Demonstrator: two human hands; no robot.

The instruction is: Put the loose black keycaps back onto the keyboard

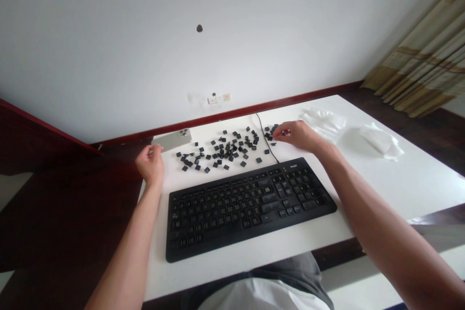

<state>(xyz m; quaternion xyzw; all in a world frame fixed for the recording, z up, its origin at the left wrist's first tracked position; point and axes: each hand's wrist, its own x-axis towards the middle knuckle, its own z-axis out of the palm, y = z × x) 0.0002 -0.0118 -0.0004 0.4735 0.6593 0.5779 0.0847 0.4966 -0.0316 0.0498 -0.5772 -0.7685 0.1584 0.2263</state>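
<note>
The right hand (296,135) rests on the far counter (399,184), fingertips pinching among a few loose keycaps (271,133) by the cable (267,143). The left hand (150,163) sits loosely curled and empty near the phone (171,140). More caps (221,150) lie scattered beyond the keyboard (247,203).

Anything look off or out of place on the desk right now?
Yes: dozens of loose black keycaps lie scattered on the white table behind the keyboard, whose keys look stripped of caps. The right hand rests among them by the cable. A phone sits at the table's far left edge.
</note>
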